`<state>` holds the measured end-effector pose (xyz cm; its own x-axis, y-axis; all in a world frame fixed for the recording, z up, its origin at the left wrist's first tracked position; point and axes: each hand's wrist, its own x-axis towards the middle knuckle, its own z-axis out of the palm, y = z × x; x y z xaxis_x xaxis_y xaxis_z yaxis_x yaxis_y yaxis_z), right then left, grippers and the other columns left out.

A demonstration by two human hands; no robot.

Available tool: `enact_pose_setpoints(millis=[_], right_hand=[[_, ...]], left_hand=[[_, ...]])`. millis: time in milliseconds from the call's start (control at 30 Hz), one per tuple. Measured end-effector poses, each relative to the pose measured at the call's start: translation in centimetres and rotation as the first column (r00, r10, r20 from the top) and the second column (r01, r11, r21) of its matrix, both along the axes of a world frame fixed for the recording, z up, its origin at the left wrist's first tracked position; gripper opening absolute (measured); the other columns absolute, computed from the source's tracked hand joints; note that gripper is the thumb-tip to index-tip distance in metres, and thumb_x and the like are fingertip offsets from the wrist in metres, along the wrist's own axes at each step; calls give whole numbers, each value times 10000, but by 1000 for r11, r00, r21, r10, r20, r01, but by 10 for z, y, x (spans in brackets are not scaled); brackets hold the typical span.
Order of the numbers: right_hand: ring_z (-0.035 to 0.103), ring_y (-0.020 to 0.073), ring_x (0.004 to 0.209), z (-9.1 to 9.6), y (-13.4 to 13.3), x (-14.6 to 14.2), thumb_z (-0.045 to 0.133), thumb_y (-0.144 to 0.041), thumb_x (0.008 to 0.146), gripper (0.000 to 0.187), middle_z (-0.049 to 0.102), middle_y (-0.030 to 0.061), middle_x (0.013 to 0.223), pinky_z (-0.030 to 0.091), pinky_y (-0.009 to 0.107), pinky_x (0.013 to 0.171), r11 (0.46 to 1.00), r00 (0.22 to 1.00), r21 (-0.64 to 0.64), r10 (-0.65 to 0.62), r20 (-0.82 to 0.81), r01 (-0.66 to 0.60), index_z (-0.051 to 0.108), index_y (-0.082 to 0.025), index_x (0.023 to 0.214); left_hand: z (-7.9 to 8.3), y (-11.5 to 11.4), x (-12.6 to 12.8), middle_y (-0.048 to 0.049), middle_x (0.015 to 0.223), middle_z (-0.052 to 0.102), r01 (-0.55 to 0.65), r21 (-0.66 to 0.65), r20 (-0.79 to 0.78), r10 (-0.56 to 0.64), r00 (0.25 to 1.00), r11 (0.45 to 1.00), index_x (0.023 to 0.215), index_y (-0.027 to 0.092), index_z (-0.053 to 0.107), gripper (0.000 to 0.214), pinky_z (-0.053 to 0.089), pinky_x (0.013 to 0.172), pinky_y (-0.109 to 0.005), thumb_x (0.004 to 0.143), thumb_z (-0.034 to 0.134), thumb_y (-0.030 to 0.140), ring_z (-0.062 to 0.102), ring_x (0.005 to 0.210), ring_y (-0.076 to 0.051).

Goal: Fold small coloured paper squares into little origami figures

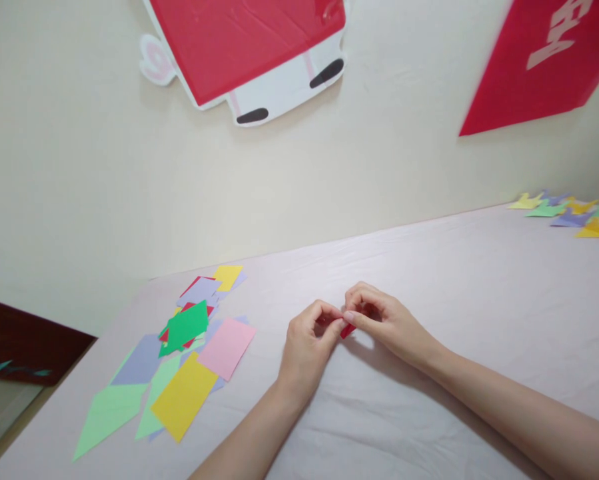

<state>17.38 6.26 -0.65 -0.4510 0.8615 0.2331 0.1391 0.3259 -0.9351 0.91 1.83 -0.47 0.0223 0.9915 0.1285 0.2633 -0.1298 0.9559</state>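
Observation:
A small folded piece of red paper [348,331] is pinched between my two hands, just above the pale cloth on the table [409,413]. My left hand [312,340] is closed, its thumb and forefinger tips meeting at the paper's left edge. From the right, my right hand [379,317] pinches the same paper, thumb on the near side and fingers curled behind. Both thumbs nearly touch. Most of the red paper is hidden by the fingers, so its full shape cannot be made out.
Loose paper sheets lie at the left: a green sheet [186,328], a pink sheet [228,348], a yellow sheet [185,395] and others. Several folded paper pieces [572,217] stand at the far right. Behind the table is a wall [404,153] with red decorations [249,47].

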Motion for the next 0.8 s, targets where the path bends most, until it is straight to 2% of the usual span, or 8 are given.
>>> enact_pose_setpoints(millis=[200,333,400,467,533,633,700,800], right_hand=[[492,165,728,6,3,4,554,-268,837,168,522,13,782,383,291,662,992,993,129,-16,113,1,523,-204,684],[501,172,738,10,4,7,527,-190,785,94,556,13,780,396,301,668,991,981,130,-26,193,0,522,-207,693],[509,187,767,10,6,8,527,-188,811,134,581,21,770,413,319,697,989,964,144,-16,264,-23,542,-206,679],[510,206,822,7,8,9,525,-197,855,213,605,41,798,428,348,742,979,939,195,-5,344,-67,556,-199,645],[501,221,865,5,9,9,531,-186,877,246,613,61,851,433,379,786,954,903,280,-24,430,-108,569,-192,634],[489,242,908,3,7,10,566,-158,866,182,601,82,918,428,415,828,898,848,418,-109,519,-140,598,-188,689],[486,249,928,6,5,10,577,-140,856,104,593,93,956,431,418,834,870,843,467,-128,523,-158,618,-185,772],[498,230,905,9,2,12,564,-100,851,118,599,88,965,439,384,814,833,863,485,-18,505,-267,632,-182,903]], left_hand=[[-1,1,-2,20,733,634,-46,17,26,46,999,999,788,184,594,112,461,671,-231,858,627,265,593,686,-133],[-2,2,-4,22,735,613,-72,25,29,71,997,997,781,187,578,109,451,674,-234,855,622,253,567,697,-133],[-3,1,-4,21,741,601,-80,16,19,80,997,997,790,191,562,98,450,674,-244,860,607,241,559,700,-138],[-3,-1,-4,17,771,594,-81,23,-52,82,995,996,877,198,560,33,455,694,-263,858,585,189,561,720,-149],[-3,-4,-5,-1,844,594,-37,79,-238,55,970,996,988,212,568,180,459,766,-306,834,575,119,562,808,-177],[0,-6,-7,-59,1071,564,93,182,-533,18,846,979,1037,235,617,274,420,904,-392,818,570,78,504,1030,-239],[4,-5,-11,-73,1157,537,194,183,-618,-41,785,964,1050,237,634,285,408,923,-410,844,523,73,474,1083,-253],[7,-3,-17,-63,1103,562,317,111,-648,-173,742,942,1097,236,622,422,427,886,-384,814,422,-5,495,1026,-230]])
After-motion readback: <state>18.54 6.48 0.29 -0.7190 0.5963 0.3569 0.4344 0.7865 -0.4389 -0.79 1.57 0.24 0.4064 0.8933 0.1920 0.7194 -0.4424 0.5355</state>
